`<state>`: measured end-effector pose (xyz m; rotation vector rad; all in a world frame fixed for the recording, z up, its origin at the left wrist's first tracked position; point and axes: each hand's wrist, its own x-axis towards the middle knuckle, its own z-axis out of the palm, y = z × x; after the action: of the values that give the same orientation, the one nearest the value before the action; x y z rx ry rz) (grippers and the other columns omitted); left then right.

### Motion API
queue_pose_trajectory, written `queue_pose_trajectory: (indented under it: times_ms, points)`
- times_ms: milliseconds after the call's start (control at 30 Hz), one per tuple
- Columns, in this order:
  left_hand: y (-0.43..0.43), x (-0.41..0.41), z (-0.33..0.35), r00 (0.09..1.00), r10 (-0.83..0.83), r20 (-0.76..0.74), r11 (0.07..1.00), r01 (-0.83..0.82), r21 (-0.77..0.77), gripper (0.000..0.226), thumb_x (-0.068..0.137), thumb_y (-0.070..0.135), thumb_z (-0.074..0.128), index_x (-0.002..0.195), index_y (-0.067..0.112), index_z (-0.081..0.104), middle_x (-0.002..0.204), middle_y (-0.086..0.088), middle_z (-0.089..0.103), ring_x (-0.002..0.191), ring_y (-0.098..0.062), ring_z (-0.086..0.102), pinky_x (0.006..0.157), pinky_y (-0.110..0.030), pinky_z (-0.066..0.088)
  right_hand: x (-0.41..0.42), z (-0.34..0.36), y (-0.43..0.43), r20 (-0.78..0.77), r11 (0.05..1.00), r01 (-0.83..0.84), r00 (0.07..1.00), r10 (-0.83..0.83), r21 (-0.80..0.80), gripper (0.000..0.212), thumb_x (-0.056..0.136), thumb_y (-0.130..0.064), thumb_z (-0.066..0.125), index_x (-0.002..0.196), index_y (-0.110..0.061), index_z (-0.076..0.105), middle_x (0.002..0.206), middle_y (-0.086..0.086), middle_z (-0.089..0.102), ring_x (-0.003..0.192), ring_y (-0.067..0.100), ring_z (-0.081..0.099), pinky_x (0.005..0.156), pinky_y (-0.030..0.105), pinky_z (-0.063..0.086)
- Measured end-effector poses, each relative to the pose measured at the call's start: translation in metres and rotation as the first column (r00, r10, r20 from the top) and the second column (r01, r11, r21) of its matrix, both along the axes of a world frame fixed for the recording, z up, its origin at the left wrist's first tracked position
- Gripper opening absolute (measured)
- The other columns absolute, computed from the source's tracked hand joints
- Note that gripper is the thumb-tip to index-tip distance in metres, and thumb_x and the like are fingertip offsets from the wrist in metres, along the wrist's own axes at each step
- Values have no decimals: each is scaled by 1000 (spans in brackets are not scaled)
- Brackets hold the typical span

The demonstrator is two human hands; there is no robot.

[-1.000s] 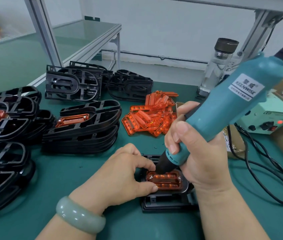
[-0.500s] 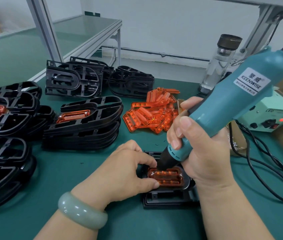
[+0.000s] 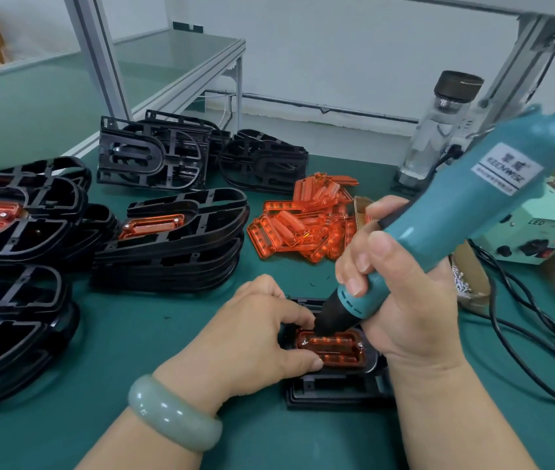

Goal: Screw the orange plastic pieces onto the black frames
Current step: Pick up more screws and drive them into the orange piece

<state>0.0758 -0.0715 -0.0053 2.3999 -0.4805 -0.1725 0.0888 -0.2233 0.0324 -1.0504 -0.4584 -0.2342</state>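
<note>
A black frame lies on the green table near me, with an orange plastic piece seated in it. My left hand pinches the left end of that orange piece and steadies the frame. My right hand grips a teal electric screwdriver, tilted up to the right. Its black tip presses down on the piece's upper left corner. A screw head shows at the piece's right end. Much of the frame is hidden under both hands.
A pile of loose orange pieces lies behind the work. Stacks of black frames, some with orange pieces fitted, fill the left side. A clear bottle, a pale green power box, screws in a cardboard box and black cables occupy the right.
Both hands and the screwdriver hold almost the same pose on the frame; only the view has shifted slightly.
</note>
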Motion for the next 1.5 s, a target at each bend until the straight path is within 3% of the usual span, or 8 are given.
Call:
queue_pose_trajectory:
  times_ms: [433, 700, 900, 1167, 1333, 1433, 1500]
  points:
    - [-2, 1, 0, 999, 41, -17, 999, -41, 3, 39, 62, 55, 79, 96, 39, 68, 89, 14, 40, 89, -3, 38, 68, -17, 30, -1, -2, 1, 35, 1000, -6, 999, 7, -31, 17, 76, -14, 58, 92, -16, 57, 54, -4, 48, 41, 13, 43, 50, 25, 38]
    - [-2, 2, 0, 998, 54, -36, 998, -55, -15, 45, 61, 54, 79, 103, 43, 68, 88, 12, 46, 85, -6, 47, 78, -25, 43, 0, -3, -1, 24, 1000, -4, 1000, 4, 8, 21, 77, -14, 57, 98, -10, 52, 57, -4, 48, 41, 12, 44, 51, 24, 38]
    - [-4, 2, -1, 997, 68, -21, 998, -68, -6, 42, 61, 53, 80, 99, 38, 69, 85, 12, 46, 80, -4, 46, 70, -22, 37, 3, -3, 2, -18, 1000, 4, 1000, -4, 3, 13, 74, -16, 60, 87, -17, 57, 53, -2, 45, 39, 13, 42, 50, 23, 38]
    - [-4, 1, 0, 997, 77, -21, 997, -77, 7, 43, 61, 54, 79, 99, 38, 68, 88, 12, 48, 85, -7, 50, 78, -28, 45, 4, -5, 3, -30, 999, 32, 999, -32, 0, 19, 74, -16, 60, 92, -17, 57, 55, -3, 46, 40, 13, 41, 50, 24, 38]
    - [-5, 0, 2, 996, 84, -25, 996, -83, 12, 32, 62, 54, 79, 88, 40, 67, 87, 10, 48, 83, -8, 50, 76, -29, 45, 2, -4, 5, -8, 999, 30, 1000, -30, -38, 11, 75, -17, 62, 81, -26, 62, 55, -3, 46, 39, 15, 41, 50, 23, 39]
    - [-6, -1, 3, 996, 83, -17, 996, -83, 38, 35, 63, 55, 77, 93, 42, 67, 88, 9, 47, 83, -8, 49, 75, -29, 45, 2, -4, 4, -11, 998, 31, 999, -32, -54, 12, 74, -17, 62, 76, -29, 62, 52, -4, 45, 39, 15, 41, 52, 23, 39]
    - [-6, 0, 3, 996, 86, -11, 995, -85, 57, 40, 62, 56, 76, 98, 42, 67, 88, 11, 47, 84, -7, 48, 77, -29, 45, 2, -4, 2, -12, 999, 28, 1000, -28, -30, 12, 75, -15, 61, 84, -23, 60, 54, -4, 46, 40, 14, 42, 51, 24, 40]
